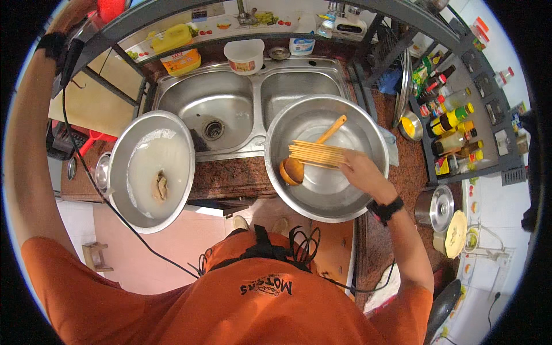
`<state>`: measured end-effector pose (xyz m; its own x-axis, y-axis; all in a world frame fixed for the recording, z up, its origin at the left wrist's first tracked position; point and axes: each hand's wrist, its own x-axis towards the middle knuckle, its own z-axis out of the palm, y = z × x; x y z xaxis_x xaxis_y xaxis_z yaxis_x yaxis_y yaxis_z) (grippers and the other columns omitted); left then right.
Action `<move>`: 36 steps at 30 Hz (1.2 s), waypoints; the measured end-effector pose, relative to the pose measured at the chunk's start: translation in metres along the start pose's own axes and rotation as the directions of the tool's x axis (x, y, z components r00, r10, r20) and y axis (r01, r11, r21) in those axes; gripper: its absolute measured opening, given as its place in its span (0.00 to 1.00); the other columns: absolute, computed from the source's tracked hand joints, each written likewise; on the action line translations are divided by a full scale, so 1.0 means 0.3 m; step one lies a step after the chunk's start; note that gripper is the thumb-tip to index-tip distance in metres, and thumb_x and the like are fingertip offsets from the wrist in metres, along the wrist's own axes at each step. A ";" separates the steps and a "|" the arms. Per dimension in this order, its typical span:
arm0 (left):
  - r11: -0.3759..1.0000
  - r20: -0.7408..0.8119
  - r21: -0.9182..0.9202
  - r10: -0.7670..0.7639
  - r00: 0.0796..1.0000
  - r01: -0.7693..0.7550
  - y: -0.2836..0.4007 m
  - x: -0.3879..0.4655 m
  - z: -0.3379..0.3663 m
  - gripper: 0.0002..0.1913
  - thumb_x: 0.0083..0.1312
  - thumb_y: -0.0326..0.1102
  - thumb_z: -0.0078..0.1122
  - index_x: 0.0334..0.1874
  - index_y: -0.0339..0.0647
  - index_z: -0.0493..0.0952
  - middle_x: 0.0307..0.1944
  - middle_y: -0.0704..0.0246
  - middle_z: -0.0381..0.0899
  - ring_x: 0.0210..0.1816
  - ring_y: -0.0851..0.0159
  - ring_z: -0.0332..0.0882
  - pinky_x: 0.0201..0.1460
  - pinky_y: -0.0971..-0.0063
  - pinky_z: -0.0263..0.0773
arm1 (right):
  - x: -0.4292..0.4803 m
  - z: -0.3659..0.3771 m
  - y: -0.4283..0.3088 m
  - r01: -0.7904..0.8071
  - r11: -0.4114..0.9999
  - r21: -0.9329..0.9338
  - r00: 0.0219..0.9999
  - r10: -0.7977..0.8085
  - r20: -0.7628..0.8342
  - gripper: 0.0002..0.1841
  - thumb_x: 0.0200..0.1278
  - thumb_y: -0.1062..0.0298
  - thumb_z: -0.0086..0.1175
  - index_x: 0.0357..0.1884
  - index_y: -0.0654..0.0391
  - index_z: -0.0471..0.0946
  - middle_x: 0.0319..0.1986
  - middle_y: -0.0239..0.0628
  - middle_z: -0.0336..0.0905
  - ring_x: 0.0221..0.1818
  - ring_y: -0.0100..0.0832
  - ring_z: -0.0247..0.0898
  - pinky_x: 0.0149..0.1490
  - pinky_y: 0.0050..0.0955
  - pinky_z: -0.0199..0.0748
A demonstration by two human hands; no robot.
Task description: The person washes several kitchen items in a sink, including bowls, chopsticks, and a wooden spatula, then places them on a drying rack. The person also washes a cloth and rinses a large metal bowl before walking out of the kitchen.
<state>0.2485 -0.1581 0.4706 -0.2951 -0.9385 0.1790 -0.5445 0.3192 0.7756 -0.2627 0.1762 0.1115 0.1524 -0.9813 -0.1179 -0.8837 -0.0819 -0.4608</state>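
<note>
My right hand (362, 172) grips a bundle of wooden chopsticks (317, 153) by one end. They are held over a large stainless steel basin (276, 129) at the right sink bowl and counter edge. A wooden ladle (292, 171) lies in that basin, its handle (332, 129) partly hidden behind the chopsticks. My left hand (71, 15) is raised to the rack at the top left, beside a red object (111, 10); its fingers are cut off by the picture's rim, so its grip cannot be told.
Left of the double sink (211, 103), a second metal basin (116, 172) holds cloudy water and a brownish lump (160, 187). A white tub (244, 56) stands behind the sink. Seasoning bottles (450, 120) line the right rack (500, 161). A black cable (142, 243) crosses the left side.
</note>
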 end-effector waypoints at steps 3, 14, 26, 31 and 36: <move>0.996 0.002 -0.093 0.013 1.000 -0.013 0.002 -0.019 0.006 0.09 0.61 0.32 0.58 0.41 0.37 0.77 0.31 0.65 0.80 0.27 0.63 0.78 0.27 0.76 0.74 | 0.063 0.018 0.001 0.124 0.957 -0.263 0.987 -0.146 -0.064 0.29 0.57 0.55 0.58 0.55 0.63 0.69 0.41 0.51 0.74 0.40 0.48 0.75 0.44 0.43 0.75; 0.893 -0.549 0.121 0.424 0.720 -0.434 0.251 -0.511 -0.069 0.14 0.61 0.36 0.58 0.48 0.45 0.75 0.42 0.59 0.80 0.45 0.54 0.76 0.53 0.54 0.67 | 0.177 0.135 -0.004 0.020 0.893 -0.450 0.994 0.030 0.104 0.28 0.55 0.49 0.59 0.50 0.60 0.69 0.39 0.47 0.75 0.41 0.46 0.77 0.42 0.45 0.78; 0.504 0.345 -0.760 -0.223 0.912 0.411 0.045 -0.909 1.176 0.18 0.71 0.40 0.50 0.57 0.36 0.71 0.53 0.60 0.76 0.53 0.65 0.75 0.57 0.70 0.70 | 0.258 0.200 -0.005 0.148 0.984 -0.102 0.959 -0.118 0.256 0.15 0.56 0.70 0.48 0.47 0.60 0.68 0.38 0.57 0.77 0.40 0.55 0.75 0.46 0.47 0.74; 0.043 0.436 -0.804 -0.636 0.637 0.593 -0.022 -0.856 1.522 0.28 0.71 0.54 0.46 0.61 0.36 0.65 0.63 0.57 0.65 0.63 0.59 0.64 0.66 0.63 0.60 | 0.226 0.105 -0.049 0.033 0.962 0.273 0.980 -0.085 0.183 0.18 0.59 0.65 0.51 0.51 0.61 0.69 0.37 0.53 0.77 0.41 0.50 0.74 0.49 0.42 0.72; -0.190 0.453 -0.888 -0.508 0.733 0.418 0.019 -0.694 1.707 0.35 0.71 0.65 0.30 0.64 0.41 0.65 0.62 0.60 0.67 0.63 0.60 0.63 0.69 0.62 0.54 | 0.154 0.002 -0.130 0.021 0.659 0.752 0.995 -0.089 0.050 0.34 0.70 0.40 0.43 0.65 0.59 0.60 0.56 0.40 0.66 0.60 0.32 0.59 0.65 0.30 0.57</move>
<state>-0.0952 0.1065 0.1278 -0.2953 -0.7901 -0.5371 0.6775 -0.5696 0.4654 -0.2209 0.1342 0.1235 0.2522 -0.9601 -0.1205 -0.2465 0.0567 -0.9675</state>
